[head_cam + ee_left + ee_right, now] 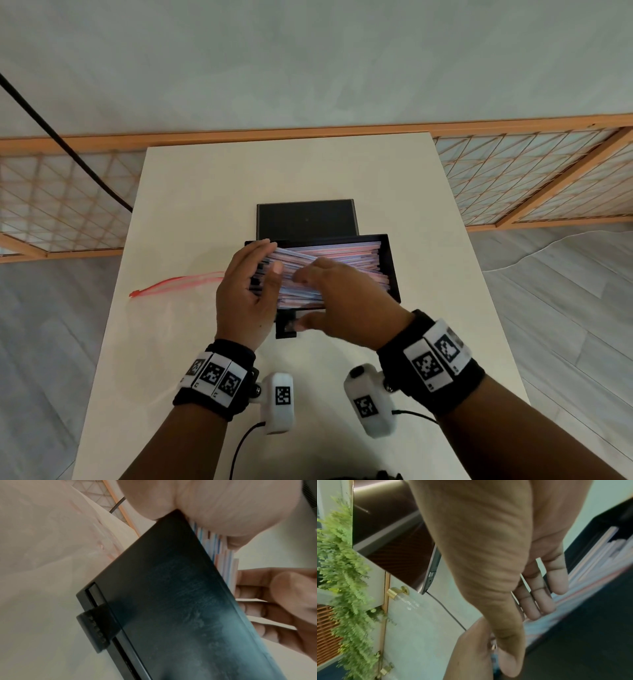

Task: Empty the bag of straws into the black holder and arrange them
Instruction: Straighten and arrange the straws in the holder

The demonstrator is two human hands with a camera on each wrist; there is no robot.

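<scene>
The black holder [394, 270] sits mid-table, filled with pink, blue and white paper straws [346, 263] lying lengthwise. My left hand [255, 287] presses flat, fingers straight, against the straws' left ends, which stick out past the holder's left wall. My right hand [335, 298] lies over the front of the pile, fingers on the straws and thumb down by the holder's front tab [286, 327]. In the left wrist view the holder's outer wall [171, 588] fills the frame, with straw ends [223, 561] above it. In the right wrist view my right hand's straight fingers [537, 597] touch the straws [590, 574].
A flat black lid [306, 219] lies just behind the holder. The clear bag with a red zip [171, 286] lies flat to the left. A black cable [68, 147] crosses at far left. A wooden lattice screen [513, 178] stands beyond the table's far edge.
</scene>
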